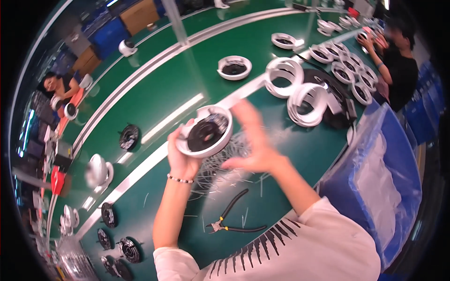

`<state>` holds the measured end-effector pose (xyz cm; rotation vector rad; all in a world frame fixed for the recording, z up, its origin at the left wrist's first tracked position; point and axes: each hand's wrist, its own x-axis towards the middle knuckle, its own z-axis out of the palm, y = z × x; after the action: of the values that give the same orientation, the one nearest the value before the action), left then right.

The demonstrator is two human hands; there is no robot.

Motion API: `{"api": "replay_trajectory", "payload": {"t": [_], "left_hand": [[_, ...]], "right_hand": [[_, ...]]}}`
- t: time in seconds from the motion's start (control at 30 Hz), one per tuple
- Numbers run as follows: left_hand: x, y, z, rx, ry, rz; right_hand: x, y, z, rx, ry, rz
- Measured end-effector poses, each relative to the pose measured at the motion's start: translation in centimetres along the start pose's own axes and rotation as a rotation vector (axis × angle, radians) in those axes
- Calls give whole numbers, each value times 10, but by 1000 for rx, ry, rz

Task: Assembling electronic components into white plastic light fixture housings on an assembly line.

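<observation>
In my left hand (182, 158) is a round white plastic housing (207, 135) with a black disc-shaped part inside, tilted so its cavity faces up. The fingers wrap round its left and lower rim. My right hand (257, 149) is just right of the housing, slightly blurred, its thumb and fingers spread and holding nothing. Under both hands lies a tangle of thin pale strips (220, 164), partly hidden by the housing. Diagonal cutting pliers (226, 219) with black and yellow handles rest on the green table nearer to me, jaws pointing left.
White rings (307, 105) and several white housings (347, 68) stand at the right. Black round parts (129, 249) lie at lower left. A blue bin (344, 173) lined with clear plastic is at my right. Co-workers sit at far right (398, 61) and far left (63, 86).
</observation>
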<state>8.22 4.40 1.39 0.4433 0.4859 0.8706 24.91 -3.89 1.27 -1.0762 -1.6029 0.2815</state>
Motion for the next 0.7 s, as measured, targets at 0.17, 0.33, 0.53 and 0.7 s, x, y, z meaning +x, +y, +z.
{"api": "replay_trajectory", "payload": {"t": [0.17,0.33,0.53,0.7], "left_hand": [[36,26,10,213,132,151],[128,52,-48,139,191,46],[191,52,-117,838,677,480],[136,108,-85,1897,559,1216]], "right_hand": [[2,32,-127,-488,495,45],[-40,100,-175,-694,337,307],[-29,120,-188,-762,552,356],[-28,67,-206,-736,726,203]]}}
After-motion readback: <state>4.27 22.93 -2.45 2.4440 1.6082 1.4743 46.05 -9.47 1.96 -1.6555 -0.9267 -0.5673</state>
